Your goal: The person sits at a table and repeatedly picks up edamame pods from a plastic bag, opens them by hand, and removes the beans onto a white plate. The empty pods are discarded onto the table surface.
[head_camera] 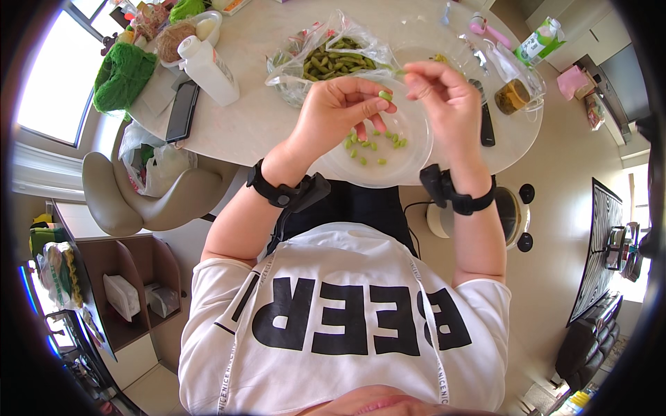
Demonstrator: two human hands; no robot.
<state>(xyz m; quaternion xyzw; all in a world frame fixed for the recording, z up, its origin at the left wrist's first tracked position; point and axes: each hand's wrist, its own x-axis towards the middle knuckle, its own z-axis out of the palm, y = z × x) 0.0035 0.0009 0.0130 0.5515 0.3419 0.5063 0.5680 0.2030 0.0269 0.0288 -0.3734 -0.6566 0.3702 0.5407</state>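
Between the thumb and forefinger of my left hand (341,106) is a shelled green bean (385,95). My right hand (442,93) is just to the right, with a blurred green piece (399,72), perhaps of pod, pinched at its fingertips. Both hands hover over a clear shallow bowl (382,181), where several shelled green beans (381,161) lie scattered. Beyond my left hand, an opened clear plastic bag (367,41) holds many green bean pods (333,61). Behind my right hand, another clear container (411,34) has yellowish-green scraps (439,57) in it.
At the left stand a white plastic bottle (208,70), a dark phone (183,111) and green yarn (125,78). To the right are a black remote control (487,125), a glass cup of brown liquid (512,97) and a green-white carton (540,42). An upholstered chair (156,200) is at the left.
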